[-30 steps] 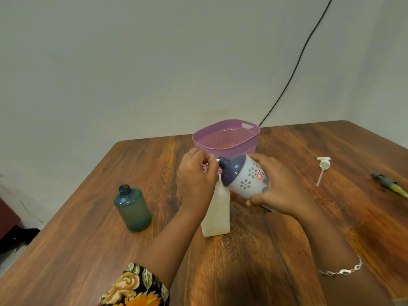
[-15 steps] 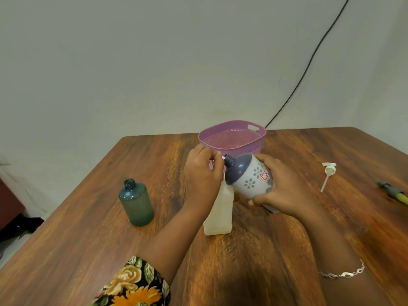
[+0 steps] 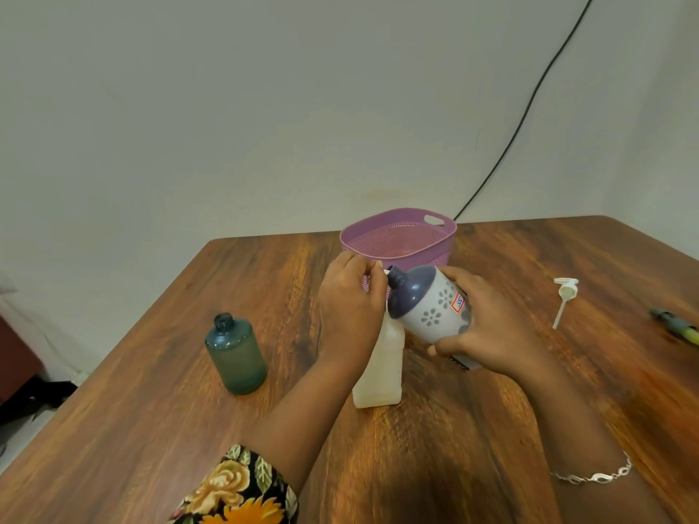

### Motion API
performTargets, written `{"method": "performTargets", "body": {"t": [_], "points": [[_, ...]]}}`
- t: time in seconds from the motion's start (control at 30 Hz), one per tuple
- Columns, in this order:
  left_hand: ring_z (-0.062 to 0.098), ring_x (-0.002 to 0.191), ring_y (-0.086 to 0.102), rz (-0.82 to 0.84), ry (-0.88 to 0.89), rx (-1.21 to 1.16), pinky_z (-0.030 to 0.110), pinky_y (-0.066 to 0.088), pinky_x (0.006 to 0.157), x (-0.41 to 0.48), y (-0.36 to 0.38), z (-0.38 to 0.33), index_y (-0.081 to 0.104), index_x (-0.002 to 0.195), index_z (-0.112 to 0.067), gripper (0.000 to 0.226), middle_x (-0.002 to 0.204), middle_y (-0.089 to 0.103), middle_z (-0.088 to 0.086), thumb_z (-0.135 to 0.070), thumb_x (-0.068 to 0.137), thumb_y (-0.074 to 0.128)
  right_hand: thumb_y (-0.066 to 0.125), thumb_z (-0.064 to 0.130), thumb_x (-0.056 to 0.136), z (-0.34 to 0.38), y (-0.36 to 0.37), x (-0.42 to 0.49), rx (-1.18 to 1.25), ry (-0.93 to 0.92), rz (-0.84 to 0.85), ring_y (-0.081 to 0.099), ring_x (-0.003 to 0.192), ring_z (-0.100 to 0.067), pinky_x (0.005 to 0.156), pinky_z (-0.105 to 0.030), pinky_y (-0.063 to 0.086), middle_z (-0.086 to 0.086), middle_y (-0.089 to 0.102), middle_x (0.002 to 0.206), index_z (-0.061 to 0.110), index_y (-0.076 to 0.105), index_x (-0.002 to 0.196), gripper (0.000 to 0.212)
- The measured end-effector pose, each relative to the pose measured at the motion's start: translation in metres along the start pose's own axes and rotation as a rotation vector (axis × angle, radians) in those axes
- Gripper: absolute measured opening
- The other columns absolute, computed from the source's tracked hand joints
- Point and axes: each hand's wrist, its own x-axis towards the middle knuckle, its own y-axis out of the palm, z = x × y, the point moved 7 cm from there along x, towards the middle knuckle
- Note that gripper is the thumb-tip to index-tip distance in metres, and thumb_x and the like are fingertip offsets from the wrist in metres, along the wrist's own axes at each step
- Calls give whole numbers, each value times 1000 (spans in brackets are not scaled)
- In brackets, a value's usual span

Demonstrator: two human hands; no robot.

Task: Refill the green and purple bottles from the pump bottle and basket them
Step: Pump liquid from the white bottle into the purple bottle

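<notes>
now right hand [image 3: 488, 327] grips tilted purple bottle [image 3: 427, 308]; left hand [image 3: 350, 300] pinches pump bottle [image 3: 380, 372] top.

Flowered purple bottle [image 3: 431, 313]; green bottle [image 3: 236, 359]; lilac basket [image 3: 401, 240]; pump bottle [image 3: 378, 380] perhaps cream.

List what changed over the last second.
Nothing visibly changed beyond a slight camera shift. The left hand still grips the top of the translucent white pump bottle, the right hand still tilts the purple flowered plastic bottle to it; the green plastic bottle and purple plastic basket stayed put.
</notes>
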Motion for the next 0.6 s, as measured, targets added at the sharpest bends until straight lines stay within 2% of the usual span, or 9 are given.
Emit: {"method": "performTargets", "body": {"t": [0.07, 0.13, 0.3, 0.4, 0.47, 0.6], "points": [[6, 57, 43, -5, 19, 40, 17, 35, 50, 5, 2, -3, 56, 64, -9, 20, 64, 51, -2, -7, 84, 58, 86, 22, 53, 1, -6, 2, 1, -6, -14, 47, 101, -16, 83, -35, 43, 0, 48, 116, 29, 37, 134, 95], [11, 57, 47, -21, 32, 46, 23, 38, 49, 6, 3, -4, 59, 65, -4, 21, 64, 53, 1, -11, 85, 57, 86, 21, 53, 2, -11, 3, -9, -9, -20, 46, 101, -16, 85, -35, 43, 0, 47, 115, 27, 37, 134, 94], [9, 62, 42, -46, 41, -15, 18, 34, 51, -8, -1, 5, 55, 65, -10, 24, 67, 45, -9, -19, 85, 46, 85, 21, 55, 0, -3, 1, -62, -17, 12, 45, 102, -14, 78, -30, 40, 2, 45, 118, 28, 35, 136, 95], [7, 59, 39, -35, 37, -11, 17, 33, 51, -7, -1, 4, 51, 65, -15, 21, 67, 43, -10, -19, 85, 47, 85, 21, 54, -2, 0, 1, -34, -7, 17, 45, 102, -14, 81, -32, 42, 1, 46, 119, 29, 36, 135, 95], [3, 54, 35, -37, 58, 11, 13, 32, 50, -1, -1, -1, 53, 65, -14, 22, 67, 42, -11, -21, 85, 46, 85, 22, 54, -1, -3, 2, -6, -6, 11, 46, 103, -14, 83, -33, 43, 2, 46, 119, 28, 36, 135, 95], [-3, 57, 39, -58, 56, 4, 8, 32, 50, 3, -2, -4, 56, 66, -10, 23, 67, 45, -9, -18, 86, 49, 85, 20, 54, 3, -12, 6, -12, -33, -1, 45, 101, -14, 80, -31, 41, 3, 45, 113, 28, 37, 134, 93]]}}
